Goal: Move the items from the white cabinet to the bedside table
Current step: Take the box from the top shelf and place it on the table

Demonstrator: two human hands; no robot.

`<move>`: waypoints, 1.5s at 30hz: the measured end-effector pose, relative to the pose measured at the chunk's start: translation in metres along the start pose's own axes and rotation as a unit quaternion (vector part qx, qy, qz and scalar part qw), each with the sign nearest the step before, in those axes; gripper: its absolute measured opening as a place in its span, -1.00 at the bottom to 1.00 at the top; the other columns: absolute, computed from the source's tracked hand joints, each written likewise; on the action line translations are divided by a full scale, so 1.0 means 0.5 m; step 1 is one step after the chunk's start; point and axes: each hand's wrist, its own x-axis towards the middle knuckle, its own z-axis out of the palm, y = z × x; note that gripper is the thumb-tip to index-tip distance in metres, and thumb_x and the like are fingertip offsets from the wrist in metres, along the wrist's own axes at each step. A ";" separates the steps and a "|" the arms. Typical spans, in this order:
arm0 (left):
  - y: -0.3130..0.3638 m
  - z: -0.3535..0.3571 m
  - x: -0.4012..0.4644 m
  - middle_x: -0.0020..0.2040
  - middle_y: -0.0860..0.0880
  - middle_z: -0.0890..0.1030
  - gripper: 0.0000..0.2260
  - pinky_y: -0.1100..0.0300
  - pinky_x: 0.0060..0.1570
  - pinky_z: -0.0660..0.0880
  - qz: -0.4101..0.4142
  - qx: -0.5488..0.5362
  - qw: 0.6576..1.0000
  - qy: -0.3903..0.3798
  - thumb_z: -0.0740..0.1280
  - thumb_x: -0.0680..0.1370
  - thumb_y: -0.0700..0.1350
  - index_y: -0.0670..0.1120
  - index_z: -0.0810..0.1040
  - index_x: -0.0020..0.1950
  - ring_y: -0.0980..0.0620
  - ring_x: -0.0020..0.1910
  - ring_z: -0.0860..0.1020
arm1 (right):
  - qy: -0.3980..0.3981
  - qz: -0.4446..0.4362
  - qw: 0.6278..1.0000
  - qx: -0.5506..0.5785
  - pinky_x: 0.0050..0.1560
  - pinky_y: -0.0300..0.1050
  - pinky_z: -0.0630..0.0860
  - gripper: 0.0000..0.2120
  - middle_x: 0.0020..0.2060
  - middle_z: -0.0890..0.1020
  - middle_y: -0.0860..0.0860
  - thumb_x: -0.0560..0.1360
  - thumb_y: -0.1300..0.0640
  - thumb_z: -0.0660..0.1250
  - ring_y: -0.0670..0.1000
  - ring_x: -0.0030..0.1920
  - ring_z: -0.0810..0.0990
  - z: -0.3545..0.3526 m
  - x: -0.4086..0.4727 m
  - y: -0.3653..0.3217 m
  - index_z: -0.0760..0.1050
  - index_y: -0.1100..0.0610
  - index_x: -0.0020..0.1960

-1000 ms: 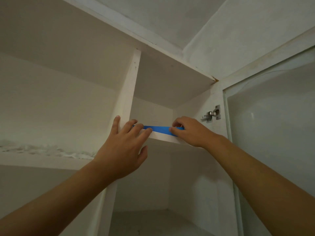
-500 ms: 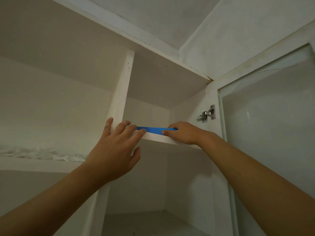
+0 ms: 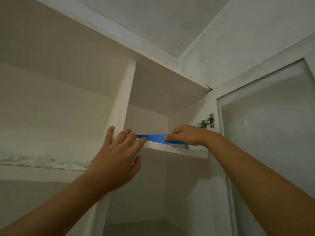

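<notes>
Two bare forearms rise from the lower corners of the frame toward the middle. The left hand (image 3: 112, 160), just left of centre, shows its back to the camera with fingers spread and nearly straight; the fingertips (image 3: 142, 139) lie on the front edge of the shelf (image 3: 172, 149) and touch the left end of a flat blue item (image 3: 153, 138), while the little finger reaches up the white upright divider (image 3: 124, 103). That grip is open, resting rather than clasping. The right hand (image 3: 189, 135), right of centre, has its fingers curled over the right part of the blue item, with the thumb pressed against the item's front face, so this grip is closed on it. The blue item lies along the upper shelf of the white cabinet (image 3: 68, 79), in the right compartment, its lower right corner jutting slightly past the shelf edge; what kind of thing it is cannot be told.

Farther left, on the shelf of the left compartment, a white fluffy cloth (image 3: 40, 161) lies along the edge. At the right of the frame the cabinet door (image 3: 265, 150) stands open, with a pale glazed panel and a metal hinge (image 3: 207, 122) just above the right wrist. Behind and above, the cabinet's top board runs diagonally to the upper left, with the ceiling (image 3: 170, 17) beyond it.
</notes>
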 end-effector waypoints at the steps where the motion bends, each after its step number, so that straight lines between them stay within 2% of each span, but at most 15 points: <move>1: -0.001 0.000 0.000 0.28 -0.07 0.56 -0.56 -0.43 0.41 0.30 -0.001 0.001 1.000 -0.001 0.10 0.58 0.09 -0.01 0.44 0.41 -0.16 0.35 0.50 | -0.003 -0.001 1.000 -0.005 0.17 0.02 0.53 -0.23 0.05 0.70 0.12 0.37 -0.59 0.26 0.06 0.04 0.65 0.005 0.003 -0.008 0.66 0.06 0.15; 2: -0.001 0.000 0.001 0.29 -0.07 0.56 -0.55 -0.42 0.41 0.30 -0.002 0.001 1.000 -0.003 0.11 0.58 0.09 -0.01 0.44 0.42 -0.16 0.35 0.49 | -0.004 -0.002 1.000 -0.010 0.10 0.02 0.54 -0.19 -0.02 0.70 0.14 0.36 -0.60 0.25 0.10 -0.02 0.66 0.009 0.006 -0.014 0.65 0.13 0.08; 4: 0.000 -0.002 0.003 0.29 -0.07 0.56 -0.55 -0.42 0.41 0.30 -0.003 -0.002 1.000 -0.005 0.11 0.58 0.09 -0.01 0.44 0.42 -0.16 0.35 0.49 | -0.004 -0.006 1.000 -0.018 -0.15 -0.01 0.42 -0.26 -0.26 0.59 0.13 0.43 -0.54 0.28 0.10 -0.26 0.55 0.014 0.007 -0.023 0.50 0.21 -0.13; 7: -0.001 -0.003 0.002 0.29 -0.07 0.56 -0.55 -0.43 0.41 0.31 -0.002 -0.004 1.000 -0.010 0.10 0.58 0.09 -0.01 0.44 0.42 -0.15 0.35 0.50 | 0.017 0.005 1.000 -0.019 -0.23 -0.04 0.26 -0.37 -0.36 0.38 0.04 0.49 -0.45 0.31 0.03 -0.37 0.37 0.021 -0.002 -0.028 0.32 0.13 -0.23; 11: -0.001 -0.002 0.001 0.32 -0.09 0.57 -0.55 -0.45 0.39 0.31 -0.002 -0.005 1.000 -0.017 0.12 0.57 0.09 -0.02 0.46 0.42 -0.17 0.37 0.50 | 0.041 -0.005 0.998 -0.042 -0.23 -0.04 0.27 -0.38 -0.31 0.40 0.03 0.52 -0.46 0.27 0.01 -0.34 0.36 0.024 -0.023 -0.022 0.38 0.14 -0.18; 17: 0.000 -0.007 0.001 0.35 -0.08 0.53 -0.56 -0.42 0.43 0.26 -0.005 -0.014 1.000 -0.018 0.15 0.58 0.07 -0.02 0.40 0.43 -0.16 0.41 0.45 | 0.075 -0.039 0.994 -0.071 -0.20 -0.03 0.34 -0.31 -0.23 0.53 0.05 0.51 -0.50 0.20 0.01 -0.28 0.46 0.020 -0.077 -0.003 0.54 0.18 -0.04; 20: -0.001 -0.008 0.000 0.30 -0.09 0.55 -0.58 -0.43 0.41 0.29 -0.003 -0.026 1.000 -0.003 0.20 0.56 0.05 -0.03 0.41 0.39 -0.18 0.37 0.48 | 0.081 -0.047 0.994 -0.056 -0.22 -0.06 0.34 -0.37 -0.24 0.50 0.05 0.54 -0.42 0.27 -0.01 -0.30 0.43 0.018 -0.111 0.000 0.52 0.20 -0.03; 24: 0.000 -0.010 -0.003 0.30 -0.10 0.56 -0.57 -0.43 0.40 0.30 -0.007 -0.043 0.999 -0.009 0.14 0.56 0.08 -0.03 0.44 0.38 -0.18 0.37 0.48 | 0.073 -0.017 0.996 -0.049 -0.22 -0.19 0.44 -0.53 -0.08 0.52 -0.04 0.50 -0.40 0.35 -0.06 -0.20 0.52 0.018 -0.157 0.005 0.50 0.00 0.05; 28: 0.004 -0.009 -0.014 0.34 -0.11 0.55 -0.58 -0.41 0.42 0.30 -0.015 -0.066 0.998 -0.001 0.16 0.56 0.09 -0.02 0.44 0.37 -0.18 0.39 0.46 | 0.091 0.017 0.994 -0.051 -0.07 -0.19 0.58 -0.40 0.09 0.47 -0.10 0.43 -0.40 0.45 -0.08 0.01 0.55 0.031 -0.204 0.010 0.43 -0.08 0.29; 32: 0.014 -0.008 -0.033 0.47 -0.12 0.47 -0.53 -0.37 0.47 0.25 -0.031 -0.087 0.996 -0.011 0.12 0.58 0.13 -0.01 0.43 0.43 -0.16 0.51 0.37 | 0.116 0.032 0.992 -0.048 0.03 -0.06 0.65 -0.38 0.10 0.45 -0.15 0.39 -0.43 0.46 -0.07 0.02 0.57 0.056 -0.255 0.017 0.39 -0.13 0.28; 39: 0.038 -0.019 -0.065 0.55 -0.08 0.39 -0.49 -0.36 0.49 0.22 -0.059 -0.153 0.986 -0.015 0.10 0.57 0.14 0.02 0.43 0.47 -0.12 0.60 0.23 | 0.148 0.050 0.985 -0.074 0.01 -0.03 0.65 -0.32 0.07 0.43 -0.23 0.31 -0.50 0.42 -0.11 0.01 0.57 0.087 -0.335 0.027 0.35 -0.18 0.27; 42: 0.060 -0.032 -0.094 0.49 -0.05 0.45 -0.51 -0.38 0.47 0.22 -0.066 -0.174 0.982 -0.026 0.11 0.56 0.13 0.02 0.47 0.44 -0.11 0.57 0.29 | 0.143 0.053 0.985 -0.077 0.03 -0.05 0.63 -0.29 0.08 0.43 -0.24 0.30 -0.50 0.43 -0.13 0.03 0.55 0.090 -0.369 0.023 0.34 -0.16 0.29; 45: 0.075 -0.051 -0.125 0.39 -0.02 0.53 -0.50 -0.34 0.47 0.24 -0.082 -0.184 0.978 -0.050 0.09 0.55 0.15 0.02 0.48 0.42 -0.09 0.43 0.43 | 0.134 0.039 0.987 -0.073 0.04 -0.14 0.56 -0.29 0.10 0.41 -0.25 0.33 -0.45 0.47 -0.18 0.06 0.51 0.088 -0.403 0.015 0.31 -0.21 0.34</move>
